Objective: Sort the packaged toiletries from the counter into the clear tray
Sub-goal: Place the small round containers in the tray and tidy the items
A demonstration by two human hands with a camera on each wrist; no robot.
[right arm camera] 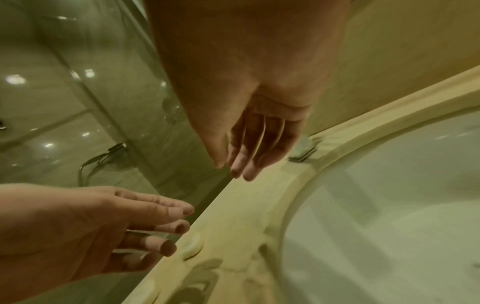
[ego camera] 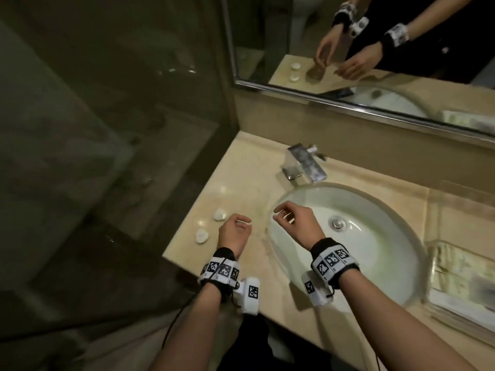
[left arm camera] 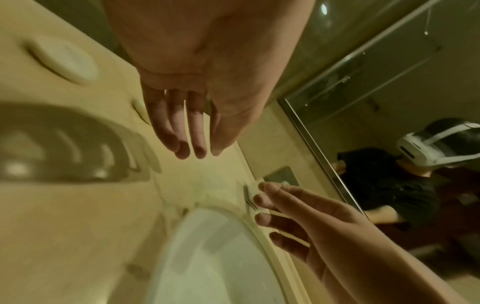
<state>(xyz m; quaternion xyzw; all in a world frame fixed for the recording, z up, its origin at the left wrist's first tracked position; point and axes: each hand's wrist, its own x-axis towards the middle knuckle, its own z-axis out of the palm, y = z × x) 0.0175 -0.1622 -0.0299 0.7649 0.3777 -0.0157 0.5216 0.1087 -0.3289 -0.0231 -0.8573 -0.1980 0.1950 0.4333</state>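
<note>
Both our hands hang over the counter [ego camera: 241,162] holding nothing: left hand [ego camera: 234,231] loose with fingers relaxed, right hand [ego camera: 297,220] the same, above the near rim of the sink [ego camera: 417,253]. We count two small white packaged toiletries [ego camera: 219,214], both just outside the left hand. The clear tray [ego camera: 463,277] sits well off past the right hand, across the basin. Biggest risk, we reckon: carrying those slick little packets over the bowl and dropping one in, or missing the see-through tray edge.
</note>
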